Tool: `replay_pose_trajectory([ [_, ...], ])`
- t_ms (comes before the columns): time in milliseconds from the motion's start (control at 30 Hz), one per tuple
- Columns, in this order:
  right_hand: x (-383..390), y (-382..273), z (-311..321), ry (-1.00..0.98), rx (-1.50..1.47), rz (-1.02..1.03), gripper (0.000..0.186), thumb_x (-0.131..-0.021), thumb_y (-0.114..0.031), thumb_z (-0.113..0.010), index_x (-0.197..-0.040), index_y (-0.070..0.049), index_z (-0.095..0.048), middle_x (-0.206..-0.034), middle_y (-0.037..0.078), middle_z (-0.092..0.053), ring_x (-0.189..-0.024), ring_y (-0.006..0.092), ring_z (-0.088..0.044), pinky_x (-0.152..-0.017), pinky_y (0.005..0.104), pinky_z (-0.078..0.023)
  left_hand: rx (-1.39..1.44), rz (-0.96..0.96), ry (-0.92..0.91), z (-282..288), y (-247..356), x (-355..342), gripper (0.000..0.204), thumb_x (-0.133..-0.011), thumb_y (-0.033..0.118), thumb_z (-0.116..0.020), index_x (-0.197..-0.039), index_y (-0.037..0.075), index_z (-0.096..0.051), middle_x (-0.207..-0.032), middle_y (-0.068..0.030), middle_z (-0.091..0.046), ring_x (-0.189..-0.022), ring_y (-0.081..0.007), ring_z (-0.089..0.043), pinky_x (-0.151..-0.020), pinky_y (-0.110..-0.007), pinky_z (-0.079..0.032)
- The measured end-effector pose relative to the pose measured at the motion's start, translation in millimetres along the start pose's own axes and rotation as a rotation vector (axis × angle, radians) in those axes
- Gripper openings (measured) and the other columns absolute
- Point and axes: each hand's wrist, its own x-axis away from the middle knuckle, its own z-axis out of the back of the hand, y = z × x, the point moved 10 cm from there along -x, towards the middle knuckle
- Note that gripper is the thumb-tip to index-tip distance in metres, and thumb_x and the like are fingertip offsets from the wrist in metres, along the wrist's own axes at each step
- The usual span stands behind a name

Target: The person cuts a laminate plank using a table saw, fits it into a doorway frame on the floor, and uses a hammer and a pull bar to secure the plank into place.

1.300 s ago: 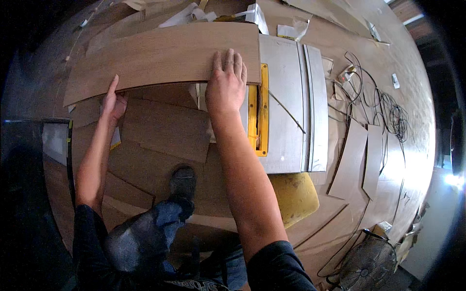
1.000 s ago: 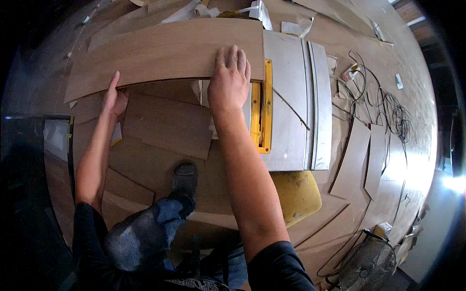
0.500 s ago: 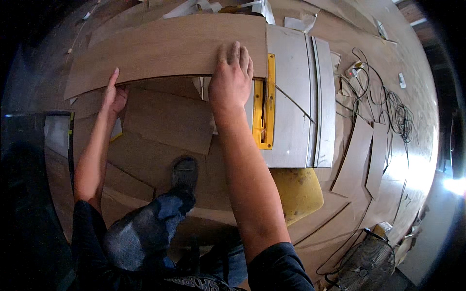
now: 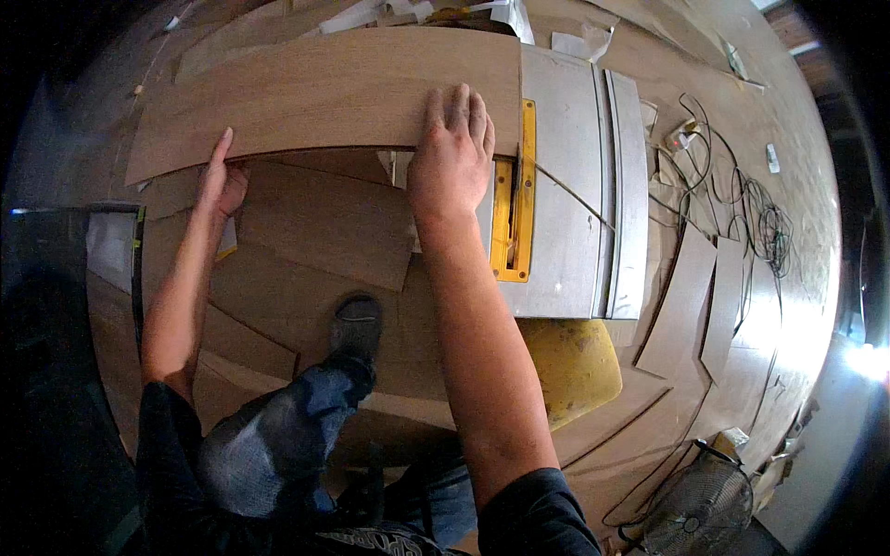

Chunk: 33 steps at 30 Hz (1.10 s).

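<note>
A long wooden board (image 4: 324, 83) lies across the top end of a metal saw table (image 4: 565, 259) with a yellow insert plate (image 4: 524, 222). My left hand (image 4: 222, 185) grips the board's near edge at the left, thumb up, other fingers partly hidden beneath. My right hand (image 4: 450, 157) rests on the board near its right end, fingers extended over the surface beside the yellow plate; its thumb is hidden. A thin dark rod (image 4: 575, 195) lies diagonally on the metal top.
Loose panels (image 4: 677, 306) and tangled cables (image 4: 769, 222) with a power strip (image 4: 681, 139) lie on the floor at right. A fan (image 4: 695, 514) stands bottom right, a yellow machine base (image 4: 579, 366) below the table. My foot (image 4: 357, 320) is on sheeting among cut boards.
The saw table, board and both hands appear slightly higher and farther right in view. The board and hands show little visible movement relative to the table.
</note>
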Motion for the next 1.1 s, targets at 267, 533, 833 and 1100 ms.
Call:
replay_pose_trajectory([
  [267, 10, -6, 13, 0.116, -0.068, 0.013, 0.059, -0.089, -0.002, -0.062, -0.147, -0.006, -0.055, -0.157, 0.020, -0.048, -0.147, 0.0369, -0.043, -0.123, 0.0472, -0.034, -0.054, 0.017, 0.050, 26, -4, 2, 0.090, -0.088, 0.042, -0.085, -0.157, 0.010, -0.037, -0.153, -0.0092, -0.045, -0.135, -0.0237, -0.048, -0.114, -0.037, -0.041],
  [533, 23, -2, 12, 0.101, -0.065, 0.013, 0.057, -0.092, -0.006, -0.060, -0.148, -0.007, -0.054, -0.158, 0.019, -0.047, -0.149, 0.0369, -0.040, -0.124, 0.0468, -0.032, -0.029, 0.004, -0.005, 19, -12, 14, 0.095, -0.087, 0.050, -0.084, -0.158, 0.011, -0.035, -0.152, -0.0078, -0.045, -0.137, -0.0234, -0.045, -0.117, -0.040, -0.036],
  [833, 36, 0, 14, 0.047, -0.026, -0.006, 0.053, -0.098, -0.013, -0.054, -0.150, -0.006, -0.052, -0.161, 0.018, -0.044, -0.151, 0.0345, -0.038, -0.126, 0.0446, -0.029, 0.000, -0.001, 0.000, 9, -10, 48, 0.088, -0.088, 0.047, -0.084, -0.153, 0.008, -0.039, -0.146, -0.0078, -0.050, -0.128, -0.0218, -0.050, -0.109, -0.038, -0.044],
  [1100, 51, -5, 21, 0.062, -0.074, -0.010, 0.053, -0.095, -0.005, -0.058, -0.147, -0.009, -0.054, -0.159, 0.019, -0.046, -0.149, 0.0362, -0.040, -0.124, 0.0478, -0.033, -0.008, 0.015, 0.059, 34, -13, 52, 0.085, -0.088, 0.045, -0.084, -0.152, 0.007, -0.042, -0.138, -0.0081, -0.053, -0.125, -0.0224, -0.052, -0.107, -0.038, -0.045],
])
